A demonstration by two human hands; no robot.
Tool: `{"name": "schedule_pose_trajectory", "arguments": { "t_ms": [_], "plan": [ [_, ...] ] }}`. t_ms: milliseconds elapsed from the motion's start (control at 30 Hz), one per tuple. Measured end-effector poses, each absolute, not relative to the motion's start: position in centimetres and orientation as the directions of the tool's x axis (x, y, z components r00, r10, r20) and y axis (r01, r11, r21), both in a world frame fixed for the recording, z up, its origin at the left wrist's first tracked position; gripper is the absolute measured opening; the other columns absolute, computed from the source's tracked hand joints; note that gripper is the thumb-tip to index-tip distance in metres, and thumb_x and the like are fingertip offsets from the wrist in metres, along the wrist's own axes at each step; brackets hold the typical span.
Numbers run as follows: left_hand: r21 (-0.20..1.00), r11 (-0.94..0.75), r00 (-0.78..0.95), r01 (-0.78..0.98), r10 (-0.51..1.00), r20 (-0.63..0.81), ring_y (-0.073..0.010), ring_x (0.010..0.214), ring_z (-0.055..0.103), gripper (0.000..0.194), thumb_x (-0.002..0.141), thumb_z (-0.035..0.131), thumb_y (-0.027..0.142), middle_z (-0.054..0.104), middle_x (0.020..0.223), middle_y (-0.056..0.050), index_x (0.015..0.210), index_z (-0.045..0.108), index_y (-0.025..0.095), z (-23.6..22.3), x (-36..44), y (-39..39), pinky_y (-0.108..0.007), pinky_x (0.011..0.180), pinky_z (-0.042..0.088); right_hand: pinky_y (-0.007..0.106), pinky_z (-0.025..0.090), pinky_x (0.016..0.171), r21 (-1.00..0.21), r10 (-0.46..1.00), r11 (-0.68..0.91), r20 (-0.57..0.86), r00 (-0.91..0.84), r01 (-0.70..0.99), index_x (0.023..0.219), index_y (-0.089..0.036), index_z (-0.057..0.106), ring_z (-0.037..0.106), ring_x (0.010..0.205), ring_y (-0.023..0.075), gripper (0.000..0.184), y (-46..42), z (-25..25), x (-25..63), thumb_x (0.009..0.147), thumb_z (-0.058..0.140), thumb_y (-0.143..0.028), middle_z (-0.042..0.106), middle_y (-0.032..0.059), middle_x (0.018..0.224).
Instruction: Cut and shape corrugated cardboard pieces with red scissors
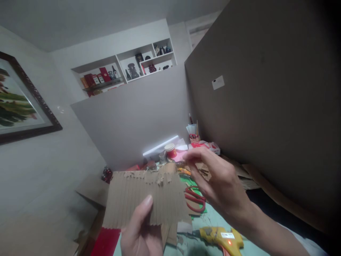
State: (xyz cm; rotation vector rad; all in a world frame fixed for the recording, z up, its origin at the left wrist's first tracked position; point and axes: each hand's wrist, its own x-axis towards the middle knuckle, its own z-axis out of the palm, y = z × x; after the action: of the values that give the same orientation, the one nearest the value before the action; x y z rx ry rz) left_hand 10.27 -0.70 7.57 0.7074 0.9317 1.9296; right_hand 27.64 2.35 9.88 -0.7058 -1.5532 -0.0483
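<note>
My left hand (142,227) grips a ridged piece of corrugated cardboard (141,199) by its lower edge, with the thumb flat on its face. Torn paper shreds curl along the cardboard's upper edge. To the upper right of it, apart from it, my right hand (213,174) is raised with thumb and index finger drawn together in a pinch. Whatever may be between those fingertips is too small to make out. Below the right hand lie red-handled scissors (195,200). A yellow glue gun (222,239) with a lit red light rests near the right forearm.
Behind the cardboard stand a red and white paper cup (171,150) and a glowing white bar lamp (160,146). A holder with pens and scissors (194,137) is at the back right. Grey panels (144,121) enclose the table. Cardboard strips (246,182) lie on the right.
</note>
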Motion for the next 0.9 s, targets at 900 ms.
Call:
{"name": "schedule_pose_trajectory", "arguments": {
  "t_ms": [900],
  "plan": [
    [0.77,-0.386,-0.538,-0.508,0.841,0.066,-0.035,0.121,0.064,0.058,0.061,0.087,0.017,0.074,0.116,-0.006,0.116,0.07,0.023,7.4,11.3,-1.1,-0.047,0.102,0.056,0.049,0.052,0.081,-0.022,0.241,0.612,0.957,-0.16,0.791,0.102,-0.001,0.066,0.062,0.097,0.0329,0.021,4.1,9.5,28.4,0.094,0.048,0.003,0.069,0.0261,0.108]
  ]
}}
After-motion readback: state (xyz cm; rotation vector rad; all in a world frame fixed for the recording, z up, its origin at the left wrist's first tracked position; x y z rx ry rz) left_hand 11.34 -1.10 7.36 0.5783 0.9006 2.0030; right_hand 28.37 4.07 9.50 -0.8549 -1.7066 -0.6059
